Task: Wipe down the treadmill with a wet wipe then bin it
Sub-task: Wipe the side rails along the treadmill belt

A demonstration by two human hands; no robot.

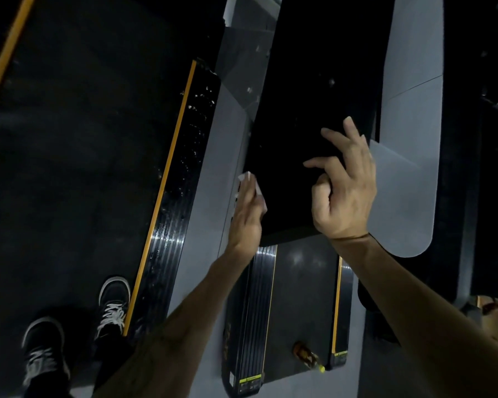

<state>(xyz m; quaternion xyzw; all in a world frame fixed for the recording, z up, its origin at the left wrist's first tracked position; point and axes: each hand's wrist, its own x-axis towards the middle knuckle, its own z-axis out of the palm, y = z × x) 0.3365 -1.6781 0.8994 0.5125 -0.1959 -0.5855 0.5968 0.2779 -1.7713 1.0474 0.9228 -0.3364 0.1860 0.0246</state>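
Your left hand [246, 214] has flat fingers pressing the white wet wipe [252, 186] onto the treadmill [308, 156] console's left edge, wipe's long side running away from you, while your right hand [344, 185] hovers loose-fingered, holding nothing.

Both bare forearms reach forward. The left hand [246, 214] lies flat with straight fingers pressed down, palm facing away. The right hand [344, 185] hovers apart, fingers loosely spread and half curled, thumb bent inward, holding nothing
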